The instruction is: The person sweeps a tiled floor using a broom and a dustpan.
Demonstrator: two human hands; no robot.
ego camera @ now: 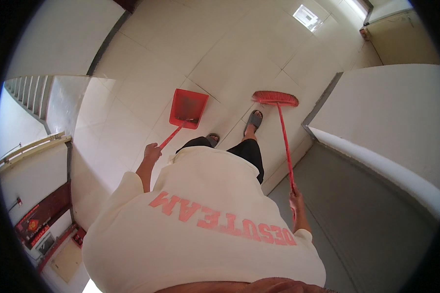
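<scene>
My left hand grips the handle of a red dustpan, whose pan is tilted toward the upper side of the view. Some dark debris lies in the pan near the handle end. On the other side, my right hand is closed around the red handle of a broom. The broom's red bristle head is at the tiled floor, just beyond my right foot in a grey slide sandal. Broom head and dustpan are well apart, with both sandals nearer to me between them.
White walls with dark skirting stand at the upper left and at the right, where a wall corner juts close to the broom. A stair railing is at the far left. Dark red doors show at the lower left.
</scene>
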